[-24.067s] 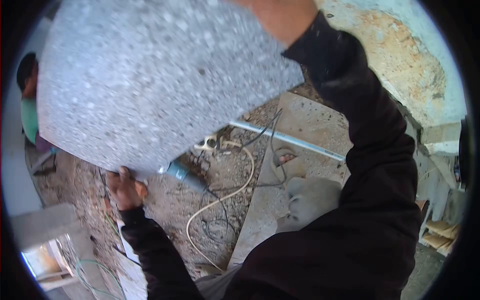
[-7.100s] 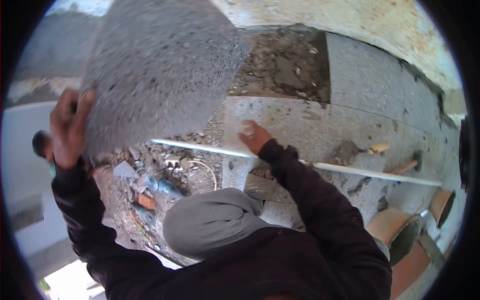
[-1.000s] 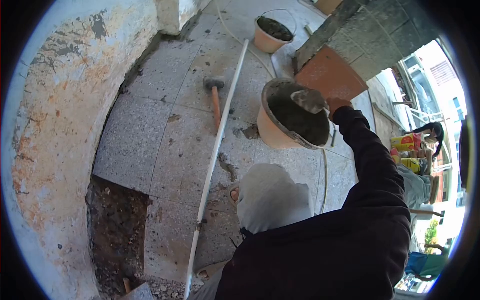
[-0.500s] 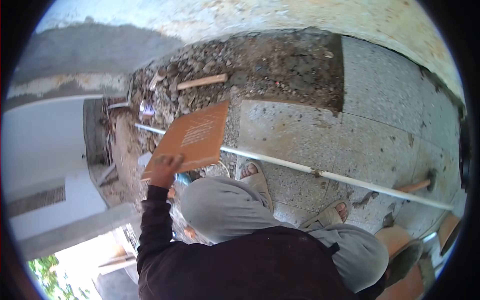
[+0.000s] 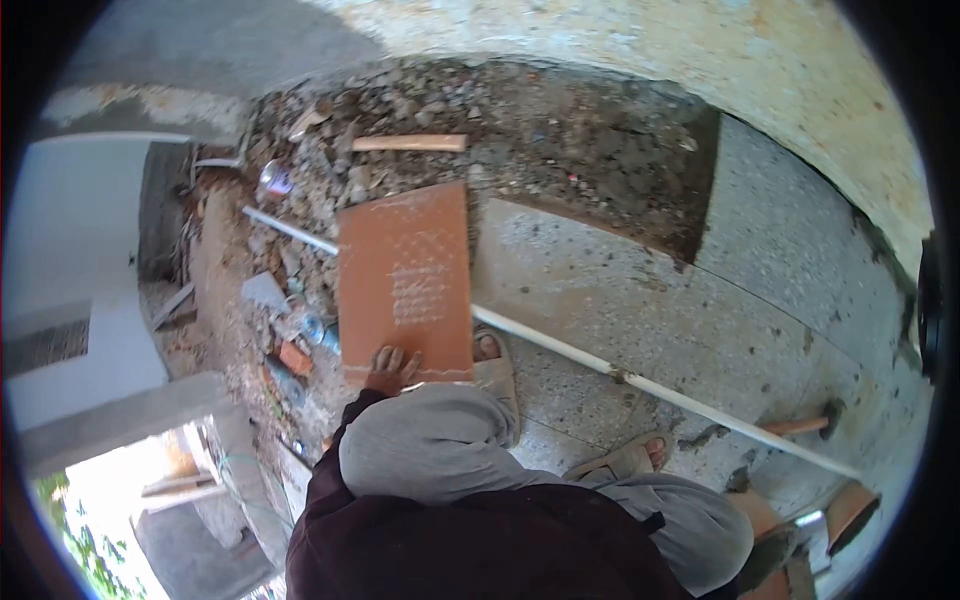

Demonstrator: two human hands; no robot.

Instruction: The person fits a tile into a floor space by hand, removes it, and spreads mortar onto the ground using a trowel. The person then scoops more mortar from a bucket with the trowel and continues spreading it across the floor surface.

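My left hand point(image 5: 393, 368) grips the near edge of a rectangular reddish-brown tile point(image 5: 405, 260). Its fingers lie over the tile's upper face, which carries whitish marks; my thumb is hidden. The tile is over the rubble, next to my left sandal, and covers part of a long white pole point(image 5: 560, 347). Close to this hand are a bluish plastic bottle point(image 5: 315, 330) and a piece of red brick point(image 5: 295, 358). My right hand is out of sight.
Rubble and bare soil point(image 5: 600, 145) run along the wall, with a wooden handle point(image 5: 410, 143) and a plastic tub point(image 5: 273, 178) on them. Speckled floor tiles point(image 5: 770, 215) lie to the right. A hammer point(image 5: 795, 426) and more reddish tiles point(image 5: 850, 510) are at lower right.
My left hand has moved right and nearer my knee, still holding the tile. The tile has turned from slanted to nearly squared up in view. My head view has shifted.
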